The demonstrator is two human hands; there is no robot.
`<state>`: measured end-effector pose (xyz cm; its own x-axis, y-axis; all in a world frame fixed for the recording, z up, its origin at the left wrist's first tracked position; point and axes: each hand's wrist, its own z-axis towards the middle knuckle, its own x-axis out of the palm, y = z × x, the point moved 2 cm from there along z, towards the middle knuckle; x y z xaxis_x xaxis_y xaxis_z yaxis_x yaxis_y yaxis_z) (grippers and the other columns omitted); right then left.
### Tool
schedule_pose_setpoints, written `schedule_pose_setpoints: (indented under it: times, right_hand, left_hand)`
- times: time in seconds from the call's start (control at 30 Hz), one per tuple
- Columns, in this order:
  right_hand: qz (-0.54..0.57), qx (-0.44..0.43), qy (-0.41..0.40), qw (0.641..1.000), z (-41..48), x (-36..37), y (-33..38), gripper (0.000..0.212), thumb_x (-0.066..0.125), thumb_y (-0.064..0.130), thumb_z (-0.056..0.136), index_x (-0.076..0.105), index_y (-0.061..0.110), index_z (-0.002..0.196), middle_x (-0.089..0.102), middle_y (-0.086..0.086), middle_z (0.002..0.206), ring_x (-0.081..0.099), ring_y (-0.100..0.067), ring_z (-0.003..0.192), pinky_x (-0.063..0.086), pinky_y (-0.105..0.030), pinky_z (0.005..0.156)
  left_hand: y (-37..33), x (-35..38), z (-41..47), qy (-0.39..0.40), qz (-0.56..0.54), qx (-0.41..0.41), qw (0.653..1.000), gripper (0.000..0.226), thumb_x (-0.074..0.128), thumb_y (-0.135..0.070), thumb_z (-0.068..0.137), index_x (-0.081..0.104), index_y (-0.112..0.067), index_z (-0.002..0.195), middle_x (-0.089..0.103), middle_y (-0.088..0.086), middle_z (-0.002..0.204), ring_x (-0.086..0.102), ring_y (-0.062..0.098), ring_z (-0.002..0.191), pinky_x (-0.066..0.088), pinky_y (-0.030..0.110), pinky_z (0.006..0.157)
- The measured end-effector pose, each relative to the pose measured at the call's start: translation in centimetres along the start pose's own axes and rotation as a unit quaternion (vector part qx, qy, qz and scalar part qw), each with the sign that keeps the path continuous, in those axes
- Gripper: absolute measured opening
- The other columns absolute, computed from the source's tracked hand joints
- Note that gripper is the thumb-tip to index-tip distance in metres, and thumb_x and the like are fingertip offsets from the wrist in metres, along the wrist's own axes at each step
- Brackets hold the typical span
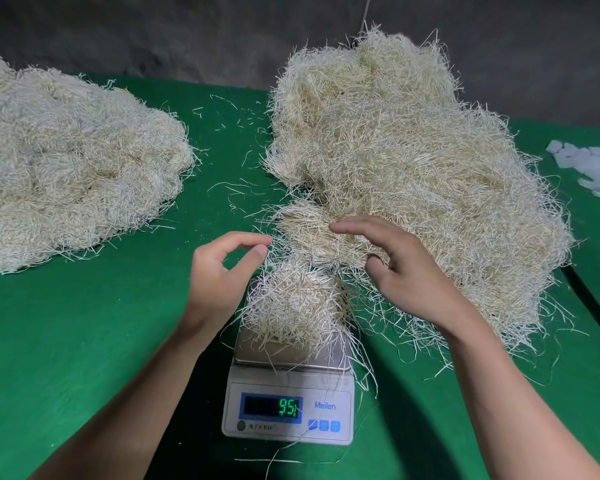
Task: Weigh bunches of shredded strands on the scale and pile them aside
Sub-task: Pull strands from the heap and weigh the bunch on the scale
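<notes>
The left hand is held loosely curled, empty, at the bunch's 10 o'clock; the right hand is spread open at 2 o'clock.

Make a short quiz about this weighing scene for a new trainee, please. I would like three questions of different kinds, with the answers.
1. True or false: a bunch of strands lies on the pan of the scale.
2. On which side of the scale does the taller pile stand? A: the left. B: the right. C: nearer to the person than the scale.
3. Fill in: the first two green digits on the display are ___.

Key: 1 true; 2 B; 3 95.
</notes>
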<state>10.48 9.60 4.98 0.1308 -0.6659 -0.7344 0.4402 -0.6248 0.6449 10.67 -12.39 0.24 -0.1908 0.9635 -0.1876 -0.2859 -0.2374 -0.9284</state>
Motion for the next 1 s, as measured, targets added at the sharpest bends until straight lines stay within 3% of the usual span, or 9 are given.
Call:
schedule_pose_setpoints:
  times: [0.1,0.47,0.53,0.6,0.7,0.77,0.83,0.9,1.0]
  right_hand:
    - [0.000,-0.003,0.000,1.000,0.0,0.0,0.0,0.065,0.044,-0.010,0.081,0.045,0.042,0.121,0.043,0.025,0.127,0.027,0.025,0.119,0.011,-0.002,0.105]
    - [0.019,0.000,0.007,1.000,0.0,0.6,-0.8,0.063,0.045,-0.009,0.084,0.044,0.045,0.118,0.040,0.033,0.121,0.033,0.016,0.121,0.023,-0.035,0.116]
    - [0.024,0.001,0.008,1.000,0.2,1.1,-1.4,0.056,0.049,-0.001,0.087,0.044,0.042,0.121,0.043,0.027,0.124,0.035,0.015,0.120,0.027,-0.039,0.114]
    - [0.014,0.019,0.024,0.999,0.5,1.9,-2.2,0.049,0.057,0.025,0.090,0.035,0.043,0.130,0.041,0.017,0.135,0.036,0.004,0.125,0.028,-0.044,0.113]
    - [0.029,0.107,0.105,0.988,1.2,4.4,-3.5,0.097,0.060,0.067,0.066,0.001,0.051,0.142,-0.001,0.005,0.158,0.002,-0.014,0.144,0.011,-0.050,0.116]
    - [0.045,0.161,0.136,0.976,1.6,6.6,-4.3,0.120,0.069,0.067,0.057,-0.018,0.055,0.138,-0.026,0.004,0.153,-0.018,-0.018,0.141,0.002,-0.054,0.114]
    - [0.035,0.191,0.153,0.969,1.6,9.1,-4.8,0.127,0.077,0.061,0.055,-0.025,0.060,0.132,-0.034,0.005,0.149,-0.022,-0.022,0.140,0.003,-0.057,0.113]
    - [0.026,0.199,0.151,0.968,1.2,11.4,-5.1,0.126,0.080,0.058,0.054,-0.020,0.065,0.131,-0.028,0.006,0.152,-0.017,-0.024,0.142,0.005,-0.058,0.113]
    - [0.013,0.166,0.089,0.982,0.2,13.3,-5.5,0.099,0.080,0.046,0.063,0.017,0.053,0.140,0.023,0.003,0.154,0.021,-0.019,0.140,0.022,-0.049,0.114]
  left_hand:
    - [0.0,0.1,0.0,0.004,-0.006,-0.001,1.000,0.016,0.060,-0.020,0.080,0.070,-0.031,0.086,0.071,-0.019,0.088,0.064,0.003,0.092,0.047,0.027,0.088]
    - [0.7,0.1,0.1,-0.005,-0.014,0.002,1.000,0.031,0.062,-0.002,0.086,0.070,-0.032,0.087,0.072,-0.015,0.090,0.064,0.005,0.093,0.047,0.026,0.088]
    - [1.4,0.3,0.2,-0.026,-0.020,-0.013,0.999,0.031,0.061,-0.002,0.087,0.068,-0.032,0.092,0.069,-0.014,0.095,0.062,0.005,0.095,0.047,0.025,0.089]
    - [2.6,0.6,0.5,-0.035,0.013,-0.061,0.997,0.027,0.057,-0.009,0.092,0.063,-0.027,0.111,0.063,-0.011,0.114,0.057,0.006,0.108,0.043,0.029,0.100]
    - [5.2,1.6,0.9,0.048,0.123,-0.167,0.977,0.044,0.043,-0.030,0.100,0.038,-0.020,0.142,0.040,-0.005,0.146,0.036,0.014,0.134,0.023,0.039,0.114]
    - [6.6,3.0,0.4,0.141,0.194,-0.191,0.952,0.046,0.032,-0.036,0.102,0.033,-0.021,0.145,0.035,-0.006,0.149,0.038,0.019,0.135,0.021,0.051,0.114]
    - [7.4,4.5,-0.6,0.186,0.201,-0.194,0.942,0.041,0.032,-0.031,0.103,0.041,-0.018,0.141,0.046,-0.001,0.143,0.050,0.020,0.123,0.030,0.043,0.111]
    - [7.6,5.5,-1.6,0.173,0.170,-0.181,0.953,0.034,0.037,-0.023,0.102,0.055,-0.010,0.127,0.060,0.006,0.124,0.059,0.020,0.107,0.045,0.029,0.091]
    - [7.6,5.9,-2.6,0.112,0.085,-0.168,0.976,0.019,0.044,-0.019,0.099,0.061,-0.022,0.092,0.063,-0.006,0.087,0.059,0.009,0.081,0.046,0.022,0.067]
